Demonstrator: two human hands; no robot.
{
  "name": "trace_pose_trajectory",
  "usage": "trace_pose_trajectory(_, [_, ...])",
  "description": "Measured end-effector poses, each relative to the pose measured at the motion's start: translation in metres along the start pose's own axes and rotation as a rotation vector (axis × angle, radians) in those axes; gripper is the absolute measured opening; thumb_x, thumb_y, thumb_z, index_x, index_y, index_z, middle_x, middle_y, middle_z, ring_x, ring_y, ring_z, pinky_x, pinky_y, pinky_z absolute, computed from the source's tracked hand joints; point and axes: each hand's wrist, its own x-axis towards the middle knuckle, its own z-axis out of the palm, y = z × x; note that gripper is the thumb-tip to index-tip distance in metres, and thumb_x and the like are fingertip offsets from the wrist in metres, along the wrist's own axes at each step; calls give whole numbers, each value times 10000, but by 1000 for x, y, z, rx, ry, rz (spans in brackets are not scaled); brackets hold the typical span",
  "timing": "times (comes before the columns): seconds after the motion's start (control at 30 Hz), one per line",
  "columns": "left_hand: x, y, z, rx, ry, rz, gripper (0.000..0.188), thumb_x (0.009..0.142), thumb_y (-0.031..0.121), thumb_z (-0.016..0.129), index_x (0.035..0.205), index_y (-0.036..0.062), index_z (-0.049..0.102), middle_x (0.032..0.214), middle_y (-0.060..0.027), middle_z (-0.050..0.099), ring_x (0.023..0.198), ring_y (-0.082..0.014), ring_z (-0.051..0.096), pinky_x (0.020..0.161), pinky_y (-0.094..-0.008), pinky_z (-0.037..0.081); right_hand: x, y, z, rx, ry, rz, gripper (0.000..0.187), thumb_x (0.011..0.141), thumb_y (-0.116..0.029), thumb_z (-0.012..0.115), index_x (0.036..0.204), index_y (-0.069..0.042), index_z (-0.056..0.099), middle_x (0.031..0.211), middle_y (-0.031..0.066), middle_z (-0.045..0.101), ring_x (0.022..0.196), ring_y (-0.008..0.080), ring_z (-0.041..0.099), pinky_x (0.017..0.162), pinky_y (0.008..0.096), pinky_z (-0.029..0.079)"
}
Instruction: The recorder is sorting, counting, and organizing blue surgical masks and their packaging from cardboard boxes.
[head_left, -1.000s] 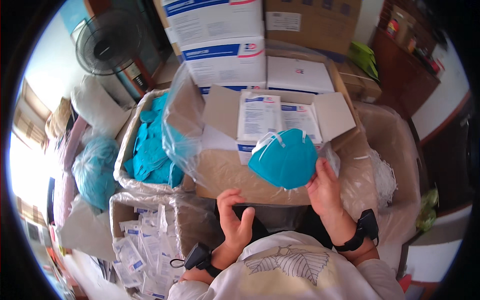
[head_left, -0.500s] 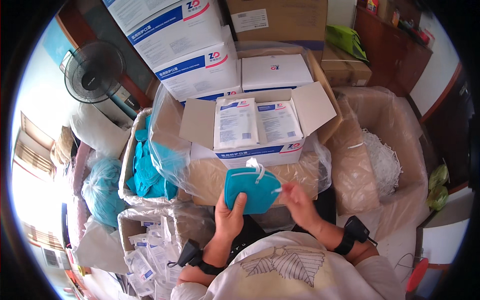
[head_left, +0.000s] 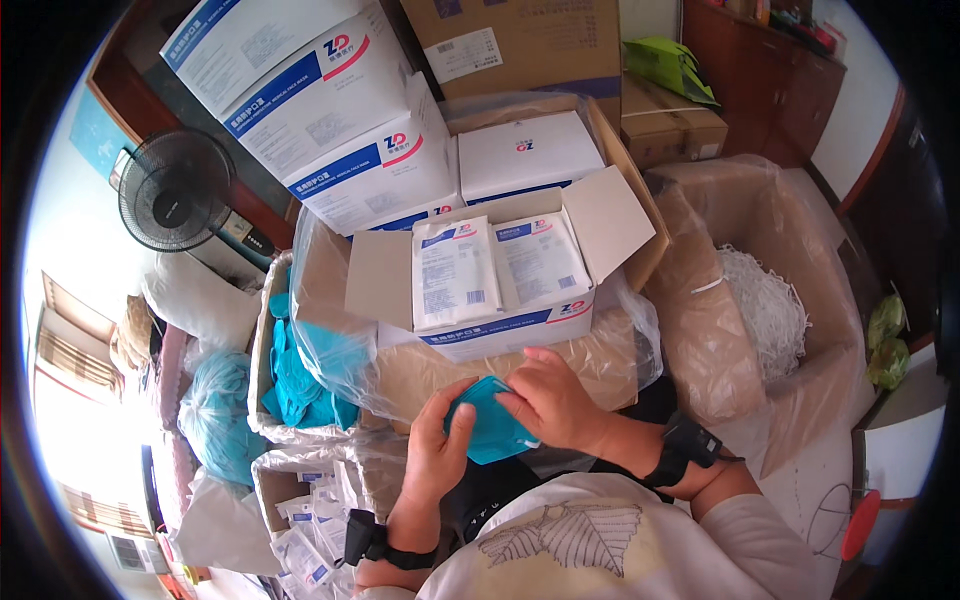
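Note:
In front of my body, a folded teal face mask (head_left: 495, 437) is held between both hands. My left hand (head_left: 440, 438) grips its left edge, thumb on the near face. At its upper right edge, my right hand (head_left: 555, 402) pinches the mask with the thumb over it and fingers curled behind. The mask's ear straps cannot be made out. Just beyond my hands stands an open white box (head_left: 505, 335) with its flaps spread, holding flat white packets (head_left: 455, 275) in two stacks.
On the left, one lined carton holds teal masks (head_left: 305, 375), another white packets (head_left: 305, 550). White elastic straps (head_left: 762, 312) lie in a plastic-lined carton (head_left: 815, 215) on the right. Stacked white boxes (head_left: 310, 120) rise behind, near a black fan (head_left: 172, 190).
The mask has come lower and tilted flatter. My right hand has moved left from the strap onto the mask's upper right edge. The whole view has shifted a little.

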Motion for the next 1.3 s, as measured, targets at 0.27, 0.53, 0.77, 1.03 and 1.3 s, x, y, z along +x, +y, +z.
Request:
trace_pose_trajectory(0.27, [19, -33, -2, 166, 207, -70, 334, 924, 256, 368, 768, -5, 506, 618, -91, 496, 554, -164, 443, 534, -310, 378, 34, 24, -15, 378, -146, 358, 243, 847, -206, 525, 970, 4, 540, 873, 141, 582, 846, 210, 570, 731, 298, 450])
trace_pose_trajectory(0.53, [18, -61, -22, -40, 234, -163, 371, 918, 299, 393, 743, 3, 532, 597, -9, 471, 572, -81, 410, 525, -252, 363, 131, 128, -12, 226, -344, 914, 470, 796, -411, 547, 814, 58, 582, 760, 145, 606, 682, 192, 594, 576, 306, 468])
trace_pose_trajectory(0.77, [12, -63, -35, -117, 212, -182, 387, 913, 324, 405, 730, 12, 544, 589, 20, 467, 559, -51, 409, 510, -220, 344, 133, 110, 15, -138, -217, 720, 354, 716, -331, 636, 787, 14, 595, 738, 162, 611, 707, 267, 591, 645, 347, 451])
trace_pose_trajectory(1.03, [14, -73, -36, -196, 214, -147, 389, 914, 323, 404, 724, 14, 545, 578, 27, 461, 543, -44, 394, 493, -217, 333, 137, 69, 13, 306, -147, 849, 340, 802, -342, 557, 913, -22, 567, 834, 84, 600, 728, 154, 573, 616, 286, 468])
trace_pose_trajectory(1.3, [12, -62, -44, -247, 240, -76, 397, 916, 321, 396, 728, 22, 577, 606, 27, 490, 563, -44, 412, 519, -205, 337, 122, 50, -15, 437, -215, 801, 315, 865, -271, 484, 1006, 9, 514, 844, 84, 589, 703, 134, 573, 581, 279, 487])
